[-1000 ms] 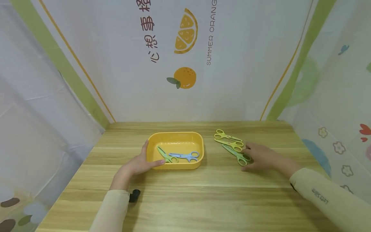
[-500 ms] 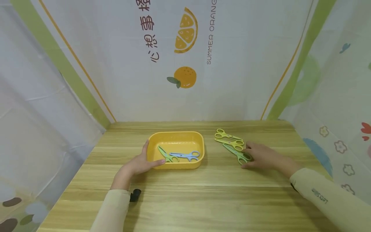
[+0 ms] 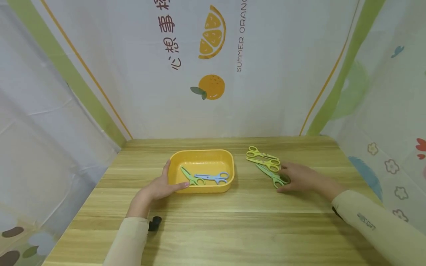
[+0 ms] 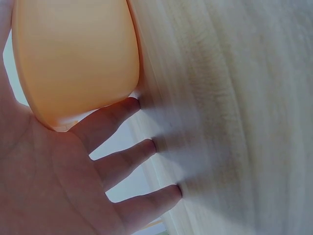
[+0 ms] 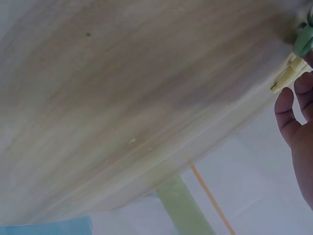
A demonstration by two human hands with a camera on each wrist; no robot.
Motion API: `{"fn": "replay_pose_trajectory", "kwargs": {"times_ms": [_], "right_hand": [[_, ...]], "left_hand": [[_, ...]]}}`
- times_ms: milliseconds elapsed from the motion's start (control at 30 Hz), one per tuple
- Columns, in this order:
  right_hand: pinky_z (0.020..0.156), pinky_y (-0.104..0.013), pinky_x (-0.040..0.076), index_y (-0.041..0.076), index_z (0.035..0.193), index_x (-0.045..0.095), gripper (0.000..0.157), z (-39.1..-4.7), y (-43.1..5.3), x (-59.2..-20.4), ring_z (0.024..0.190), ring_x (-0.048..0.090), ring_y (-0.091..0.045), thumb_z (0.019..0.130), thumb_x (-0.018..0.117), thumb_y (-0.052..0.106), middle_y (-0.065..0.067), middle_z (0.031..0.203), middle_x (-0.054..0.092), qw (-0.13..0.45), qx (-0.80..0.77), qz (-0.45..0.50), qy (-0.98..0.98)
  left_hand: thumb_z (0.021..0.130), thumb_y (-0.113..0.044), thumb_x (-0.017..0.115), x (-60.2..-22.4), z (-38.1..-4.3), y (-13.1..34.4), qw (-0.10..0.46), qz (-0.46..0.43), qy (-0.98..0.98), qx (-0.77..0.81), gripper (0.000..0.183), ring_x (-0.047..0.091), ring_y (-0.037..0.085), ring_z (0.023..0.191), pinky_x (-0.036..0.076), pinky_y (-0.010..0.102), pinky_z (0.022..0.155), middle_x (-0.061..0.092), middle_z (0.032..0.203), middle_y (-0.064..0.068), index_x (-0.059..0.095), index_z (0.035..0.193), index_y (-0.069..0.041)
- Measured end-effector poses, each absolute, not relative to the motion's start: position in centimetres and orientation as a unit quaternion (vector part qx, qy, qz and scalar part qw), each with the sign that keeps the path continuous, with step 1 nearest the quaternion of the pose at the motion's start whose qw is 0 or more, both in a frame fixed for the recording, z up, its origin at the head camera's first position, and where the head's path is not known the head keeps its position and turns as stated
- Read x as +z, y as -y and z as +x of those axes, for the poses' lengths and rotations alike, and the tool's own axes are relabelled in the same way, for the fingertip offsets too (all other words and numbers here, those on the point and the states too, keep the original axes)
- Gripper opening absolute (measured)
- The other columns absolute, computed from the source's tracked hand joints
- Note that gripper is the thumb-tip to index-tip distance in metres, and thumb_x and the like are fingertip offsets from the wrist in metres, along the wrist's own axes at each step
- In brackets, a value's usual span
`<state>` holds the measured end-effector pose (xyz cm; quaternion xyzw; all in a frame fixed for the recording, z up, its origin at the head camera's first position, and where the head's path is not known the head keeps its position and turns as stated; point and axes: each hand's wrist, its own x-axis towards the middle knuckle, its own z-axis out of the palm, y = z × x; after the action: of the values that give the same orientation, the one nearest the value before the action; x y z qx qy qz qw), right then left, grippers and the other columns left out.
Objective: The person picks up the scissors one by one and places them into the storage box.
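My left hand (image 3: 159,188) holds the near left corner of a yellow box (image 3: 229,166), its thumb over the front rim. In the left wrist view, the other fingers (image 4: 146,203) are spread, with tips at the table. Inside the box lie green scissors (image 3: 187,174) and light blue scissors (image 3: 213,178). To the right, my right hand (image 3: 301,179) pinches the handles of other green scissors (image 3: 271,176), partly hidden by the fingers. Just beyond lie two yellow scissors, the upper pair (image 3: 261,153) and the lower pair (image 3: 266,163), close together.
The wood-grain table (image 3: 213,229) ends at a hanging white cloth (image 3: 266,103) printed with oranges and lettering. More cloth hangs at both sides. A small black object (image 3: 155,224) shows by the left cuff.
My right thumb and fingers have closed in on the green scissors' handles, and the scissors have barely shifted. My left hand and the box stay in place.
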<state>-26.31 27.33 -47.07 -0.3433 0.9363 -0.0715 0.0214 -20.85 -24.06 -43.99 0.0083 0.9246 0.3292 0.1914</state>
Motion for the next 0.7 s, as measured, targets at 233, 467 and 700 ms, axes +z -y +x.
{"fn": "replay_pose_trajectory", "kwargs": {"times_ms": [233, 467, 700], "right_hand": [[0.088, -0.047, 0.058, 0.0, 0.123, 0.077, 0.072, -26.42, -27.14, -46.51, 0.1, 0.067, -0.021, 0.084, 0.084, 0.061, -0.003, 0.111, 0.066, 0.022, -0.055, -0.352, -0.934], [0.072, -0.032, 0.044, 0.0, 0.117, 0.078, 0.067, -26.37, -27.01, -46.24, 0.083, 0.047, -0.009, 0.082, 0.089, 0.056, 0.005, 0.096, 0.052, -0.021, -0.054, -0.391, -0.919], [0.068, -0.025, 0.037, 0.001, 0.113, 0.08, 0.061, -26.38, -26.95, -46.36, 0.079, 0.04, -0.007, 0.077, 0.093, 0.049, 0.006, 0.093, 0.047, -0.046, -0.066, -0.408, -0.91]], "left_hand": [[0.088, -0.078, 0.069, -43.76, -20.77, 24.0, 0.195, 0.005, -0.922, 0.335, 0.138, 0.049, 0.062, 0.141, 0.04, 0.073, 0.115, 0.032, 0.163, 0.045, -0.028, 0.167, -0.02], [0.088, -0.078, 0.069, -43.79, -20.76, 24.07, 0.193, 0.004, -0.924, 0.33, 0.138, 0.049, 0.062, 0.141, 0.04, 0.073, 0.115, 0.031, 0.163, 0.044, -0.028, 0.167, -0.02], [0.087, -0.078, 0.069, -43.9, -20.69, 24.04, 0.192, 0.005, -0.924, 0.33, 0.138, 0.049, 0.061, 0.142, 0.04, 0.073, 0.116, 0.032, 0.163, 0.043, -0.026, 0.167, -0.02]]}}
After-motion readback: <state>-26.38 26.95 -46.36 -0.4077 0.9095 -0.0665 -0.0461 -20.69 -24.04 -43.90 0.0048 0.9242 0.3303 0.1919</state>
